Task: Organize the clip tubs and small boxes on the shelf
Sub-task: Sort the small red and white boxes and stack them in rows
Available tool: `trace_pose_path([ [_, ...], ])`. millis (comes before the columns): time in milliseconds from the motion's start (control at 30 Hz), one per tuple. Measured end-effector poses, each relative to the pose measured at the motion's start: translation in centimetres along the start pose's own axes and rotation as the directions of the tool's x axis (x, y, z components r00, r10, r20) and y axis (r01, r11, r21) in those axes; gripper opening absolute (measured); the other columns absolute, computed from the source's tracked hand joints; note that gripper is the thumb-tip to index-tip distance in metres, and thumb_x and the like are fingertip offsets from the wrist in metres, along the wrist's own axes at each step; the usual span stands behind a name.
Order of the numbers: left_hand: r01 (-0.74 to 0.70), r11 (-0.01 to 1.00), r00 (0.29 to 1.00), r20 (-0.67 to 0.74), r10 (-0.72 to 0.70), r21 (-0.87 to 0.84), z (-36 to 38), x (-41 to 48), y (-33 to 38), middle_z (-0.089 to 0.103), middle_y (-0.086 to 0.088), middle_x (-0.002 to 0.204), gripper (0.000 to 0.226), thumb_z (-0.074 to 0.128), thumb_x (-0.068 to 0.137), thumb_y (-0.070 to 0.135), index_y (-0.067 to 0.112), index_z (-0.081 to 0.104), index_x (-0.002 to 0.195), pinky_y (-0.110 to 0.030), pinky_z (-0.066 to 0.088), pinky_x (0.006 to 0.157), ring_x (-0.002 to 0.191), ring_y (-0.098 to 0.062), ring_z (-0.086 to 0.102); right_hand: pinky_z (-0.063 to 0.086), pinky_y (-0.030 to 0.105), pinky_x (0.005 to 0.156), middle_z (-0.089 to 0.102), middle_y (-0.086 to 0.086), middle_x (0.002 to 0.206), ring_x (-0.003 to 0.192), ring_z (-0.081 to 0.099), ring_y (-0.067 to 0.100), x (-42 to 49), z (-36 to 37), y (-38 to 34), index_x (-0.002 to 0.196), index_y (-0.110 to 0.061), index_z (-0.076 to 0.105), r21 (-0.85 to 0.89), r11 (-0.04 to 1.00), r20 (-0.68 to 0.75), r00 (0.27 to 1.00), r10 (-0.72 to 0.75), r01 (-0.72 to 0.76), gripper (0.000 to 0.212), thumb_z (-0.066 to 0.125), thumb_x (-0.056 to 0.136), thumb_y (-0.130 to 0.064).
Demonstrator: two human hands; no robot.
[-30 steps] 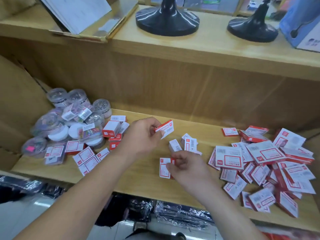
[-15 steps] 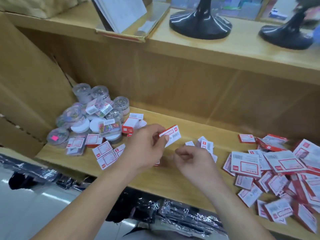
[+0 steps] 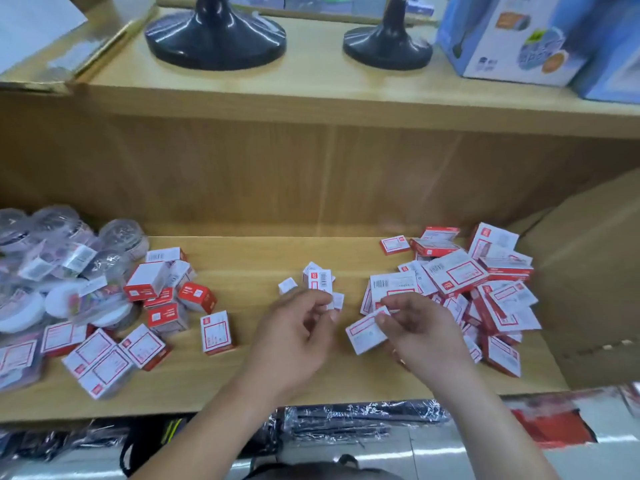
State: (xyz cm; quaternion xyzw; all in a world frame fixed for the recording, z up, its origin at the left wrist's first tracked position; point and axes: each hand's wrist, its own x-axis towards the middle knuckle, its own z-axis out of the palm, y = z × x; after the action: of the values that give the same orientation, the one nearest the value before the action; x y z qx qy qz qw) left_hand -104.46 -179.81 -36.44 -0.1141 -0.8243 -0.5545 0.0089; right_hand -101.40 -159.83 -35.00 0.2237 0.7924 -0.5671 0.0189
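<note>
Right hand (image 3: 426, 336) pinches a red-and-white small box (image 3: 367, 331) over the shelf (image 3: 242, 261), centre front. Left hand (image 3: 298, 337) curled, fingertips at the loose little boxes (image 3: 320, 282); can't tell if it grips one. Box pile (image 3: 464, 282) to the right, clip tubs (image 3: 52, 251) far left.

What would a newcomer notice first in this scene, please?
The jumbled heap of red-and-white small boxes on the right side of the lower shelf, then the clear clip tubs piled at its left end. In the middle, the right hand pinches one white-faced box, with the left hand close beside it.
</note>
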Motion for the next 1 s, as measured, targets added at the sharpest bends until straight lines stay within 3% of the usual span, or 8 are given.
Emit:
trace_pose_path([
  [133,-0.106,0.971,0.991,-0.054,0.12,0.215,-2.2,0.8,-1.2,0.058,0.016,0.095,0.022,0.077,0.085,0.011,0.021,0.073,0.105,-0.009,0.04,0.062,0.075,-0.004,0.061,0.053,0.037,0.064,0.072,0.001,0.077,0.056,0.058,0.015,0.8,-0.3,0.5,0.098,-0.028,0.071,-0.246,0.969,0.031,0.999,-0.031,0.038,0.014,0.072,0.089,-0.017],
  [267,-0.131,0.952,0.989,-0.03,0.145,0.275,-2.6,0.2,-2.1,0.057,0.016,0.108,0.031,0.079,0.084,0.015,0.024,0.072,0.113,-0.013,0.043,0.07,0.09,-0.002,0.062,0.059,0.04,0.078,0.077,-0.007,0.095,0.091,0.071,0.015,1.1,-0.8,-0.2,0.108,-0.027,0.074,-0.453,0.882,-0.011,0.989,-0.146,0.125,0.022,0.07,0.09,-0.016],
  [400,-0.125,0.951,0.991,-0.004,0.132,0.281,-2.4,-0.4,-2.6,0.057,0.017,0.11,0.032,0.072,0.084,0.025,0.025,0.071,0.116,-0.022,0.048,0.078,0.098,-0.006,0.063,0.056,0.034,0.071,0.07,-0.011,0.086,0.077,0.066,0.015,1.7,-1.9,-1.0,0.118,-0.022,0.071,-0.497,0.855,-0.057,0.977,-0.206,0.151,0.027,0.07,0.092,-0.019],
  [533,-0.113,0.951,0.993,0.003,0.117,0.288,-2.3,-0.7,-3.2,0.058,0.017,0.111,0.032,0.071,0.086,0.027,0.024,0.07,0.118,-0.026,0.051,0.08,0.101,-0.005,0.063,0.052,0.03,0.081,0.074,0.0,0.102,0.092,0.068,0.019,2.7,-2.6,-0.8,0.114,-0.017,0.073,-0.501,0.851,-0.181,0.943,-0.281,0.157,0.023,0.064,0.093,-0.012],
  [633,-0.109,0.95,0.993,-0.003,0.115,0.293,-2.5,-0.9,-3.4,0.058,0.018,0.113,0.03,0.069,0.087,0.028,0.027,0.068,0.117,-0.03,0.053,0.08,0.103,-0.006,0.063,0.047,0.028,0.08,0.069,0.003,0.109,0.091,0.064,0.02,3.2,-3.3,-1.2,0.119,-0.017,0.07,-0.548,0.819,-0.259,0.896,-0.36,0.171,0.026,0.061,0.094,-0.016],
  [767,-0.123,0.943,0.992,0.025,0.121,0.311,-2.4,-1.5,-3.2,0.058,0.019,0.113,0.032,0.067,0.087,0.033,0.026,0.068,0.118,-0.033,0.054,0.082,0.103,-0.005,0.06,0.053,0.036,0.076,0.058,-0.009,0.102,0.083,0.062,0.012,2.0,-1.8,-1.7,0.115,-0.028,0.069,-0.623,0.737,-0.057,0.925,-0.375,0.26,0.032,0.072,0.086,-0.041],
  [867,-0.136,0.938,0.991,0.038,0.13,0.32,-1.8,-2.1,-3.1,0.057,0.019,0.115,0.036,0.069,0.086,0.034,0.027,0.066,0.121,-0.029,0.053,0.085,0.102,-0.003,0.06,0.054,0.033,0.072,0.057,-0.016,0.097,0.078,0.058,0.003,0.9,1.0,-0.8,0.107,-0.029,0.072,-0.565,0.732,0.079,0.908,-0.41,0.38,0.028,0.076,0.083,-0.042],
  [1000,-0.18,0.909,0.983,0.051,0.174,0.375,-2.0,-2.9,-3.4,0.059,0.014,0.118,0.038,0.072,0.087,0.028,0.024,0.066,0.124,-0.028,0.051,0.088,0.105,-0.009,0.06,0.057,0.034,0.081,0.055,-0.022,0.108,0.094,0.06,0.004,0.3,2.9,-0.1,0.124,-0.033,0.063,-0.364,0.815,0.092,0.888,-0.45,0.45,0.04,0.073,0.085,-0.034],
])
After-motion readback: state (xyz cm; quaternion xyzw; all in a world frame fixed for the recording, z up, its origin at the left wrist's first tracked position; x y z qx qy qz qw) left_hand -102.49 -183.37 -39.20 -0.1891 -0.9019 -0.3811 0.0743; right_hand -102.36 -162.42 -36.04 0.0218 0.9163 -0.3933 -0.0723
